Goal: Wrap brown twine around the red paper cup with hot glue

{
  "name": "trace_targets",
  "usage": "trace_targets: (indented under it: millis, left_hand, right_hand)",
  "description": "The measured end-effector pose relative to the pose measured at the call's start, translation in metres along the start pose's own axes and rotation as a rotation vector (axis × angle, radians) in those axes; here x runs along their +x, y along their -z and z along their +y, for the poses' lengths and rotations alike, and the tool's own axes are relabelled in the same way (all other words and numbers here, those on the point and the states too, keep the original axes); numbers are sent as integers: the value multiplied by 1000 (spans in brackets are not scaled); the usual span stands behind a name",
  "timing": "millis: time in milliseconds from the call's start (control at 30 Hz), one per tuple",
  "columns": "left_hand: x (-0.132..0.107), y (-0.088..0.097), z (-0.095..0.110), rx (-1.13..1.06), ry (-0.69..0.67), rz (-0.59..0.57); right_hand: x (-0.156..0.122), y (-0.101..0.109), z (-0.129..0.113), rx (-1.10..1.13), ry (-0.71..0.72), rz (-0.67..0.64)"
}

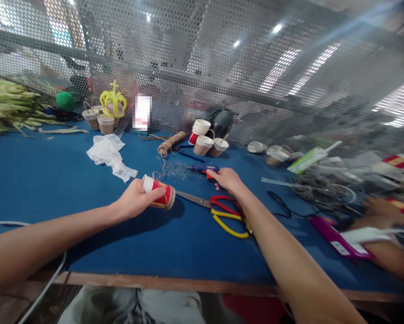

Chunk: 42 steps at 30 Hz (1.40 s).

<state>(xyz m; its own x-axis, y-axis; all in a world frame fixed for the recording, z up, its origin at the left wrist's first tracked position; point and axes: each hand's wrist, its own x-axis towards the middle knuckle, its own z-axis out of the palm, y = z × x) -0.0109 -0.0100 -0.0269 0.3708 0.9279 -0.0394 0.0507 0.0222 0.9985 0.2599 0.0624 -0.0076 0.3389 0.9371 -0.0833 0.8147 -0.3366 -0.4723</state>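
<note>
My left hand [136, 198] is closed around a red and white paper cup [150, 183], tilted on its side, with brown twine wound about its lower end. A strand of twine [163, 166] runs from the cup toward a twine roll [171, 141] behind it. In my right hand [227, 180] is a blue glue gun [202, 168] with an orange trigger, its nozzle pointing left, apart from the cup. Scissors [227, 211] with red and yellow handles lie below my right hand, blades toward the cup.
Twine-wrapped cups [203, 144] stand at the back beside a perforated metal screen [174, 63]. A crumpled white tissue [109, 153] lies left, near a yellow crown-shaped piece [113, 101]. At right are a purple power strip [340, 238], a tangled pile [316, 193] and another person's arm [391, 256].
</note>
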Motion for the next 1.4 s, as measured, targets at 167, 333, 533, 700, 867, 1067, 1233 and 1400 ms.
trace_targets:
  millis: [167, 333, 533, 700, 867, 1067, 1233, 1400]
  left_hand:
    - [-2, -2, 2, 77, -34, -19]
    - [-10, -6, 6, 213, -118, -57]
    - [-13, -7, 5, 251, -119, -136]
    - [-9, -6, 4, 86, -8, -105]
    - [-9, -7, 8, -104, 139, -108]
    - [-8, -10, 12, -249, 233, -103]
    - [-8, -12, 18, -314, 310, -65]
    - [-7, -11, 18, -319, 340, -72]
  right_hand:
    - [-38, 6, -34, -64, 245, 87]
    - [-98, -6, -76, 161, 773, -334]
    - [-122, -24, -88, 398, 800, -203]
    - [-118, -14, -77, 558, 625, -244]
    - [-116, -9, -68, 665, 610, -169]
    - [-115, -9, -61, 648, 628, -99]
    - [-120, -5, -61, 612, 669, -65]
    - [-119, -5, -60, 605, 705, -38]
